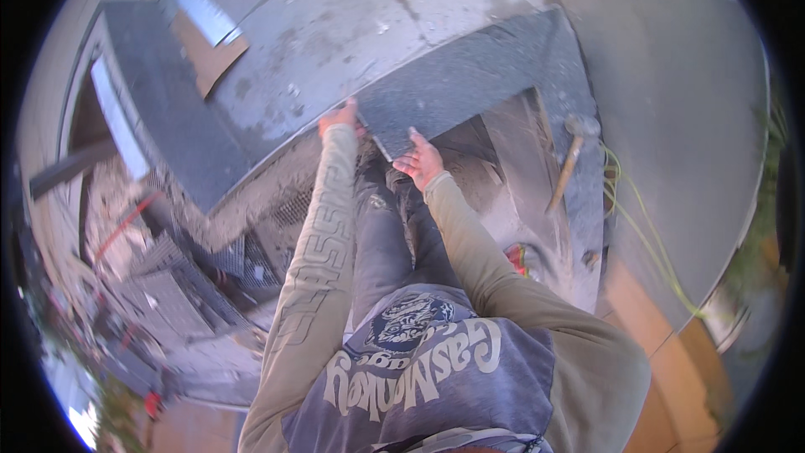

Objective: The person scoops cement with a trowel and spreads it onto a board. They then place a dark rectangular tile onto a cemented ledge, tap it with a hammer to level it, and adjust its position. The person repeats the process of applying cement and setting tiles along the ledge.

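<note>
Gripping dark granite slab (pixel 470 88) at its near edge: left hand (pixel 340 117) fingers curled over the corner, right hand (pixel 422 159) fingers spread beneath, supporting it. Hammer (pixel 570 159) lying right of fingers.

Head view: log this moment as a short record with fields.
left hand: on the near edge of the dark stone slab, at its left corner
right hand: palm up under the slab's near edge
slab: dark, speckled, lying across a dusty concrete surface
hammer: lies to the right, wooden handle, apart from both hands
cord: yellow-green, at right
</note>
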The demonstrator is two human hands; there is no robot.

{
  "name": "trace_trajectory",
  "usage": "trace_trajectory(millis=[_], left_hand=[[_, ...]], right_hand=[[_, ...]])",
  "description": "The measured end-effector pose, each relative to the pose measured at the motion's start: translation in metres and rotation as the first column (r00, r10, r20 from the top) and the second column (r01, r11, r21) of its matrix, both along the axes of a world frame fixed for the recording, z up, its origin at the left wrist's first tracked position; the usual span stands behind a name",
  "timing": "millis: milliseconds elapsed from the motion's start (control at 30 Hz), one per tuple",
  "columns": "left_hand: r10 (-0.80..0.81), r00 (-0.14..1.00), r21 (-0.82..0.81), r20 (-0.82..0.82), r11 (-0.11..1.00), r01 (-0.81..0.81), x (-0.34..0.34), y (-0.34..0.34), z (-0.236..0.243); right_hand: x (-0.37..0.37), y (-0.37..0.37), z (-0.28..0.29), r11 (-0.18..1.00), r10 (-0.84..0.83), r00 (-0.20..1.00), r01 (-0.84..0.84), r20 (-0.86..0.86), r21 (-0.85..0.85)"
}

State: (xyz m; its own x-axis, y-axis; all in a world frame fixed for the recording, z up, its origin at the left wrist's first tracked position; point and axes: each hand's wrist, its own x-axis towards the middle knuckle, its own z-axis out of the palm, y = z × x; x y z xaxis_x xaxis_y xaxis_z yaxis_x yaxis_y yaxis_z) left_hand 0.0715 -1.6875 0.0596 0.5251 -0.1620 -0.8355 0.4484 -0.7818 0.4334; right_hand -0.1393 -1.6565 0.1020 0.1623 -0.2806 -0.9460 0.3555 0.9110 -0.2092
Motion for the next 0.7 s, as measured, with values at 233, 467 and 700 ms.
trace_trajectory(millis=[233, 467, 700], left_hand=[[-0.023, 0.997, -0.013, -0.08, 1.0, 0.022, -0.02, -0.006, 0.026], [-0.031, 0.997, 0.014, -0.068, 0.999, 0.032, -0.022, -0.008, 0.031], [-0.031, 0.998, 0.01, -0.063, 0.999, 0.032, -0.022, -0.009, 0.021]], right_hand=[[-0.085, -0.049, -0.017, 0.906, -0.384, 0.852, 0.271, -0.356, -0.326], [-0.124, -0.104, -0.018, 0.901, -0.376, 0.875, 0.268, -0.304, -0.341], [-0.118, -0.118, -0.004, 0.889, -0.41, 0.859, 0.3, -0.308, -0.346]])
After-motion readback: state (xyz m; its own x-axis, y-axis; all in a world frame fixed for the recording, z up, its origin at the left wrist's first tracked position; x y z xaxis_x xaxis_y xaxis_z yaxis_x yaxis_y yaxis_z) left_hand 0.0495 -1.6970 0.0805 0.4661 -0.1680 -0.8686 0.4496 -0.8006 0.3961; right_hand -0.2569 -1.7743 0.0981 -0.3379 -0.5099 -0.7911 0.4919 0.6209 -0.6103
